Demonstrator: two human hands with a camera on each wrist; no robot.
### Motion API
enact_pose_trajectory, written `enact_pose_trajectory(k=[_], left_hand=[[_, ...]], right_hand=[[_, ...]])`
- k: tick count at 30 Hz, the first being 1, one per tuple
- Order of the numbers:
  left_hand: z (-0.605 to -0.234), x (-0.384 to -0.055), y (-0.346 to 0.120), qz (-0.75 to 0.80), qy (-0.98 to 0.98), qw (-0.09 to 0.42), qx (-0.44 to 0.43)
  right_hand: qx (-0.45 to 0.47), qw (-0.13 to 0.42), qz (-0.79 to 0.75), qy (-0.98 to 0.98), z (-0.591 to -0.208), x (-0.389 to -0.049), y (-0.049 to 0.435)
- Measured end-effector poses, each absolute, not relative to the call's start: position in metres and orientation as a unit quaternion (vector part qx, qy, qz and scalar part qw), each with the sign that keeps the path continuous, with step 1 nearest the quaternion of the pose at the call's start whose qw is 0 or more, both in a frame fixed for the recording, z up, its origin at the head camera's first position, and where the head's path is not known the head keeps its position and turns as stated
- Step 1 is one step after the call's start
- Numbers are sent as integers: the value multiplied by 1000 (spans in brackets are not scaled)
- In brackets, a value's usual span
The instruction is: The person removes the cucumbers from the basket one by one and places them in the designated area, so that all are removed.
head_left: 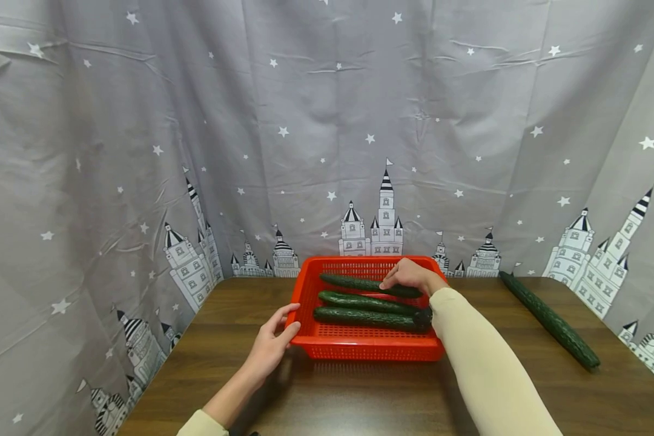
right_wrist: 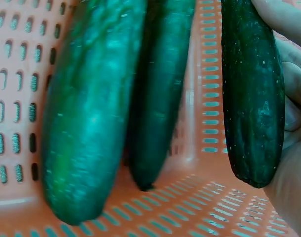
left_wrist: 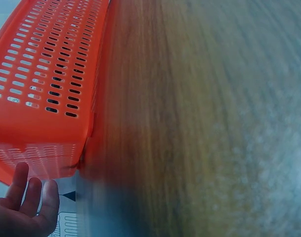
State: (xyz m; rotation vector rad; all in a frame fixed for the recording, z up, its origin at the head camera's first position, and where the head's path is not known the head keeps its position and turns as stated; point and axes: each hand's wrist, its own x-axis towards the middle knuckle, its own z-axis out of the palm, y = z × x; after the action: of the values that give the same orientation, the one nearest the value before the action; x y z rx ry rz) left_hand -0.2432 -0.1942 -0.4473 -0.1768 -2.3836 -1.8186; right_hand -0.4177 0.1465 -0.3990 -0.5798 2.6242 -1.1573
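Observation:
A red perforated basket (head_left: pixel 370 351) stands on the table with three dark green cucumbers inside. Along the back of the basket, my right hand (head_left: pixel 411 275) grips the rear cucumber (head_left: pixel 354 282) near its right end; the right wrist view shows fingers around this cucumber (right_wrist: pixel 254 98). The middle cucumber (head_left: pixel 360 301) and front cucumber (head_left: pixel 360 317) lie side by side, with their right ends partly hidden by the right wrist. At the basket's front left corner, my left hand (head_left: pixel 269 342) touches the rim with thumb and fingers extended. Its loosely bent fingers (left_wrist: pixel 50 200) show beside the basket's wall (left_wrist: pixel 46 118).
Another cucumber (head_left: pixel 550 321) lies slantwise on the brown wooden table (head_left: pixel 240 303), right of the basket. A grey curtain (head_left: pixel 305 151) with stars and castles hangs behind the table and along both sides.

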Motion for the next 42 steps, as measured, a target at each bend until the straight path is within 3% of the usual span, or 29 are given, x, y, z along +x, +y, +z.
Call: enact_pose_trajectory(k=[16,42], left_hand=[[-449,-243,-196,-603,-793,75,-54],[-450,-246,-195,-598,-796,73,-58]], right_hand=[[-198,70,-390,896,-369,-421,157],[-153,46,-412,897,-333,-407,237]])
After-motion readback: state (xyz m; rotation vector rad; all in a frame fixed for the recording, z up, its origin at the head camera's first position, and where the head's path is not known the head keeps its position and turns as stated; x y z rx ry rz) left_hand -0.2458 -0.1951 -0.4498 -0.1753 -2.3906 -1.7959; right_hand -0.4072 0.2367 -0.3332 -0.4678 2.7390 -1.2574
